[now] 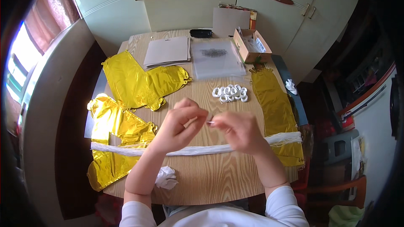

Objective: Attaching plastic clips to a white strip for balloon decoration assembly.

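Observation:
Both hands are raised over the middle of the table, fingertips close together. My left hand (182, 125) is pinched closed, and whatever its fingers hold is too small to make out. From the pinched fingers of my right hand (238, 131) a thin white strand (210, 122) sticks out toward the left hand. Below them a long bundle of white strings (198, 150) lies across the table, passing under both forearms. Just beyond the hands sits a cluster of small white coils (230, 93). Flat gold foil balloons (130, 80) with looped tabs lie at the left.
Another gold foil piece (275, 109) lies at the right. Grey card sheets (168, 51), a clear plastic bag (216, 61), a black tray (201, 33) and a cardboard box (252, 47) of packets line the far side. Crumpled white tissue (167, 178) is near my left forearm.

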A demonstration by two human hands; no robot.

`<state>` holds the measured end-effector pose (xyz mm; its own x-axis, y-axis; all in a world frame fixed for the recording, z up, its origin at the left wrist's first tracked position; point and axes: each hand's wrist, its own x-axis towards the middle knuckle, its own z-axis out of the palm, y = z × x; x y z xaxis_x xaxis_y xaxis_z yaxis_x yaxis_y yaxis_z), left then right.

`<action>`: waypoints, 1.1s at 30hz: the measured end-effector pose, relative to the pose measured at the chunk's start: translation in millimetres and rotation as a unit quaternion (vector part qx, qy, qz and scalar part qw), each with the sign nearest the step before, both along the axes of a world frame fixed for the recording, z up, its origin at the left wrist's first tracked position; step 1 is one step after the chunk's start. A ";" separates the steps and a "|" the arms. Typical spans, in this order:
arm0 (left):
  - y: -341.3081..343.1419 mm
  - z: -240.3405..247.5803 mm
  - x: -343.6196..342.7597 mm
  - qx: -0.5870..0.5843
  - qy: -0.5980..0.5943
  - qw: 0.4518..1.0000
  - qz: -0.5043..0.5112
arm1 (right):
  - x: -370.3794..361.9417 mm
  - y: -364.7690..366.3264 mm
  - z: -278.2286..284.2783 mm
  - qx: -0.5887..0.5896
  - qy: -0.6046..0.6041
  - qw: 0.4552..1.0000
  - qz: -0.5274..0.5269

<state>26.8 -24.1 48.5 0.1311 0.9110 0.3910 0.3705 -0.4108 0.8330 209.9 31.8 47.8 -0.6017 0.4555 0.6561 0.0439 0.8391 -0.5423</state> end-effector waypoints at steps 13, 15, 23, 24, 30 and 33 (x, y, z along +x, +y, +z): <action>-3.5 1.2 -3.1 -0.027 -0.060 0.993 -0.103 | -5.5 0.0 1.9 0.017 0.068 0.997 -0.043; -3.3 -2.0 -1.9 -0.078 -0.223 0.950 -0.203 | -7.4 5.8 -9.1 0.024 0.051 0.996 -0.062; 8.3 -13.5 -3.3 -0.015 -0.124 0.989 -0.074 | -7.9 -4.6 -0.3 0.104 0.064 0.987 -0.104; 7.0 -9.1 -2.1 -0.020 -0.053 0.997 -0.055 | -9.0 -1.2 -1.8 0.112 0.084 0.984 -0.114; 8.0 -14.6 -3.9 -0.158 -0.260 0.928 -0.215 | -8.4 12.1 -12.8 -0.002 0.104 0.988 -0.110; 10.8 -20.1 -1.2 -0.146 -0.365 0.886 -0.245 | -11.0 12.5 -19.0 -0.069 0.110 0.987 -0.092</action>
<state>25.6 -13.3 28.4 0.3474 0.8911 0.2922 -0.4744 -0.1018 0.8744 198.9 44.3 28.8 -0.3495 0.6377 0.6864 0.0570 0.7457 -0.6638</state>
